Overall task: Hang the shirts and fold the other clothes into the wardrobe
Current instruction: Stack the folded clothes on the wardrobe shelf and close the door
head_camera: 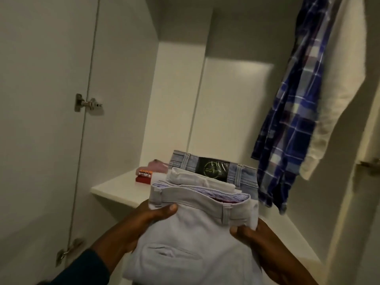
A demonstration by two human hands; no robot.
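Both hands, left hand [152,217] and right hand [255,233], grip folded grey trousers [195,233] at the waistband, low in the centre of the frame, just before the shelf [115,192]. Two folded pieces already lie there: jeans [242,171] and a pale garment [195,179]. Two shirts hang at upper right, a plaid shirt [292,110] and a white shirt [339,99]. I judge the task is nearly done.

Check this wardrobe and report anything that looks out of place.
A small red box and a pink object sit on the shelf beside the folded jeans; they don't look like clothing. Otherwise nothing stands out.
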